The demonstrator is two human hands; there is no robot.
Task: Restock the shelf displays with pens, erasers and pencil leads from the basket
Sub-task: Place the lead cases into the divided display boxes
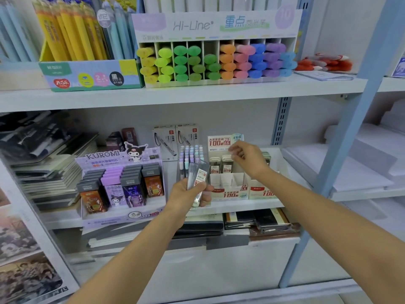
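- Left hand (190,195): fingers clamped round a small bunch of clear pencil-lead cases (198,175), held upright in front of the lower shelf (241,206); at least two cases show, the exact count cannot be told. A white and red label faces the camera.
- Right hand (246,159): raised above the white lead display box (229,187), thumb and fingertips drawn together; motion blur hides whether anything is pinched between them.
- Lead display box: two dark lead cases stand upright in its back row, just left of the right hand; the front pockets below them look unfilled. A second, similar box (262,190) stands touching its right side, partly covered by the right forearm.
- Kuromi display (119,183): four columns of flat lead packs, left of the left hand, near the shelf's front edge.
- Pastel pens (190,155): a clear tub of them between the Kuromi display and the lead display box, behind the held cases.
- Upper shelf (175,95): a Hi-Line highlighter rack (215,60) of ten compartments, beside a box of yellow pens (72,40).
- Open room: bare shelf surface lies right of the two white boxes, up to the blue upright post (341,154); the lower shelf's front lip is free beneath both hands.
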